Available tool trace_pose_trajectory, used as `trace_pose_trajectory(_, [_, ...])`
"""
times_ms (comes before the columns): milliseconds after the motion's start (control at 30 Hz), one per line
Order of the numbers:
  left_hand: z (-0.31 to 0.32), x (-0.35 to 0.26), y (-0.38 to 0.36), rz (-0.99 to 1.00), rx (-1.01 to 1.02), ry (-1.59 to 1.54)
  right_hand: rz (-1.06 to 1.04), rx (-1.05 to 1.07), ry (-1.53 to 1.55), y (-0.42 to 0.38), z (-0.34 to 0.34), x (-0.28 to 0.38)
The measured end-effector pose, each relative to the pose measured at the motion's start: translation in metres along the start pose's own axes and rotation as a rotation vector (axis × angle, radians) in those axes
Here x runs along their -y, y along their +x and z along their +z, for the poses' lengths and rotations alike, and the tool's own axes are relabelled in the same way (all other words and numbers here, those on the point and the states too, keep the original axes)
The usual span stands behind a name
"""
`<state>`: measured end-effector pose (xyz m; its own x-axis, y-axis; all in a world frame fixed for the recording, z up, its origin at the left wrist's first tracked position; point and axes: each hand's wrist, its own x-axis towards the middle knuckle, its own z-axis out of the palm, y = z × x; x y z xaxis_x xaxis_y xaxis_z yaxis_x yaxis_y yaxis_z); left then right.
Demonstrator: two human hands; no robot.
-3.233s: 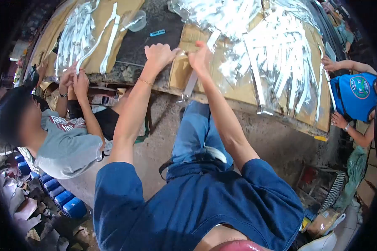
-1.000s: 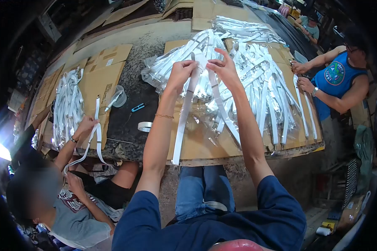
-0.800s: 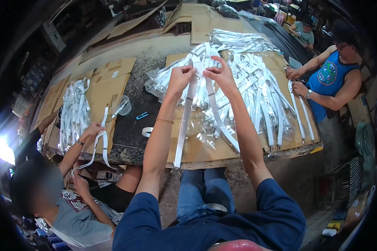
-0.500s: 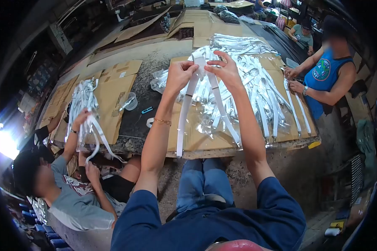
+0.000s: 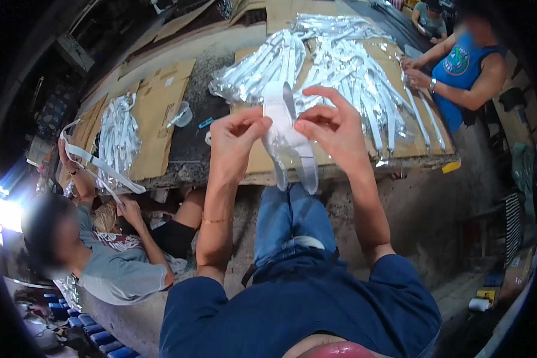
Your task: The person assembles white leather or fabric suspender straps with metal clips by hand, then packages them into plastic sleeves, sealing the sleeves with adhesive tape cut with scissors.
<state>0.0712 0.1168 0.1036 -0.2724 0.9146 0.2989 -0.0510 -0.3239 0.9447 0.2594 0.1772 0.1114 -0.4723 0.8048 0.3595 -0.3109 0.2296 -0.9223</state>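
Note:
A white strap (image 5: 275, 107), looped at its top, hangs between my hands above the table's front edge. My left hand (image 5: 237, 134) pinches its left side between thumb and fingers. On the other side, my right hand (image 5: 333, 126) grips the strap's right side with thumb and index finger, the other fingers raised and bent. Clear plastic (image 5: 289, 143) shows around the lower part of the strap. Behind my hands lies a large pile of white straps (image 5: 340, 74) with metal clips, partly in shiny clear wrapping.
At the left, a seated co-worker (image 5: 122, 256) holds a white strap near another strap pile (image 5: 119, 131) on cardboard (image 5: 161, 113). A plastic cup (image 5: 184, 113) and blue tool (image 5: 205, 123) lie between the piles. A person in a blue top (image 5: 459, 65) handles straps at the right.
The strap's long ends, earlier hanging down apart over the table, are now gathered closer under my hands. My hands are lower in view. The left co-worker's strap has been raised and moved left.

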Motion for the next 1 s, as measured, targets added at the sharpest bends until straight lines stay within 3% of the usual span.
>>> trace_pose_trajectory(167, [0.005,0.013,-0.076,-0.055,-0.108,-0.007,0.098,-0.096,0.088,-0.072,0.022,-0.025])
trace_pose_trajectory(233, [0.005,0.020,-0.098,-0.120,-0.095,-0.017,0.039,-0.221,0.203,-0.091,0.028,-0.036])
trace_pose_trajectory(367, [0.011,0.029,-0.124,-0.063,-0.106,-0.087,0.101,-0.296,0.216,-0.115,0.038,-0.038])
trace_pose_trajectory(533, [0.014,0.028,-0.129,-0.096,-0.133,0.050,0.184,-0.260,0.149,-0.116,0.036,-0.035])
trace_pose_trajectory(833, [0.016,0.030,-0.125,-0.062,-0.126,0.196,0.100,-0.300,-0.008,-0.114,0.040,-0.035])
trace_pose_trajectory(1000, [0.016,0.033,-0.123,-0.074,-0.074,0.007,0.057,-0.338,0.046,-0.111,0.036,-0.043])
